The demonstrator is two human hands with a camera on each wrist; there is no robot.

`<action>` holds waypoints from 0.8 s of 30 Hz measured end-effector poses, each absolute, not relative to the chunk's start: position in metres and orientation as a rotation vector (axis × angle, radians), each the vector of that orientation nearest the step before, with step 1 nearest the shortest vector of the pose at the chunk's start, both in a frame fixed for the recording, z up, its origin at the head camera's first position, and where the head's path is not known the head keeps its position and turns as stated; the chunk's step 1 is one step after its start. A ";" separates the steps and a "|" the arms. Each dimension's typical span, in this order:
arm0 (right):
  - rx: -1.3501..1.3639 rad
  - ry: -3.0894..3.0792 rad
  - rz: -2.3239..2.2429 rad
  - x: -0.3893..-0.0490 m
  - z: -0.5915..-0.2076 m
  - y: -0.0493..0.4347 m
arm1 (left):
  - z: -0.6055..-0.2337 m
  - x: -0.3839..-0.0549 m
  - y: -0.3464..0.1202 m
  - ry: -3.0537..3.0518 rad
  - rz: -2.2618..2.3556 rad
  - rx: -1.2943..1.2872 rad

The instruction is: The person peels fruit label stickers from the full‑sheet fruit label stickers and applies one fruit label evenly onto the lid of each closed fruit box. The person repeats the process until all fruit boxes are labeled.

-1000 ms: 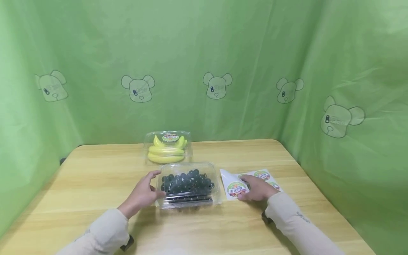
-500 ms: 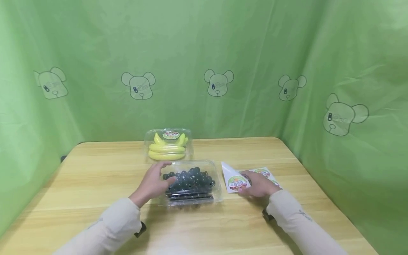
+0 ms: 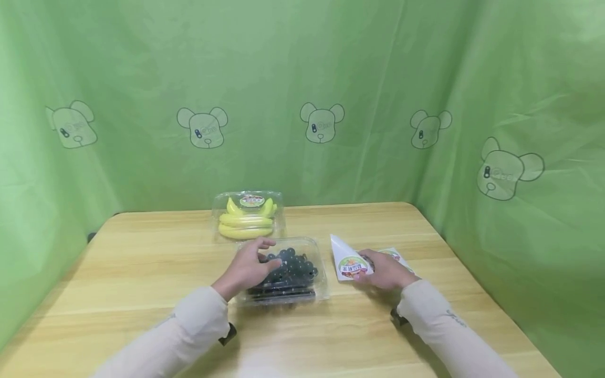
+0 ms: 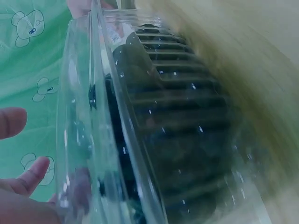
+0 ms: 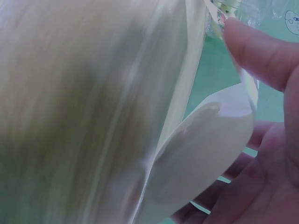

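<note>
A clear plastic box (image 3: 323, 287) of dark grapes (image 3: 299, 270) lies on the table in the head view. My left hand (image 3: 249, 266) hovers over its left part, fingers and thumb spread and loosely bent. In the left wrist view the box (image 4: 177, 126) fills the middle, and fingertips (image 4: 36, 173) show at the left, apart from it. To the right, my right hand (image 3: 385, 271) holds a white sheet of round fruit stickers (image 3: 338, 256), its left part curled up. The right wrist view has the thumb (image 5: 254, 49) on one face of the sheet (image 5: 201, 154), with fingers behind it.
Behind the grape box stands another clear box of yellow bananas (image 3: 246, 226), with a round sticker on its lid. The wooden table (image 3: 142, 262) is enclosed by green curtains (image 3: 264, 63) at the back and sides.
My left hand has moved right, from the grape box's left edge to over it. The sheet's left part has curled up further in my right hand, which has stayed nearly in place.
</note>
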State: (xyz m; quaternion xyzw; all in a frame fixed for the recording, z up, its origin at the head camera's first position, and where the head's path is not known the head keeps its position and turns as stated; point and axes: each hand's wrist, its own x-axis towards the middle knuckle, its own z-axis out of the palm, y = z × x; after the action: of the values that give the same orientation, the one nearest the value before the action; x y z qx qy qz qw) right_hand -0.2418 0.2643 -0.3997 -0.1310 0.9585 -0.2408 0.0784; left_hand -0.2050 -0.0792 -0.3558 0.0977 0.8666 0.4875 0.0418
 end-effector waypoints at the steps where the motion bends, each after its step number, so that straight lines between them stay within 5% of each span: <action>1: -0.397 2.872 -0.713 -0.242 -0.400 0.265 | -0.357 -0.206 -0.077 2.639 1.499 0.307; 24: -0.372 2.864 -0.798 -0.251 -0.396 0.268 | -0.363 -0.236 -0.017 2.477 1.617 0.397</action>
State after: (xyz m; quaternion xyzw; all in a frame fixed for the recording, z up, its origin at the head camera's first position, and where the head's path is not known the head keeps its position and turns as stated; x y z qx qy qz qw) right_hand -0.2508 0.2675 -0.3961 -0.1237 0.9534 -0.2655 0.0725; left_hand -0.2358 -0.0174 -0.3628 0.1327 0.8273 0.5402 0.0786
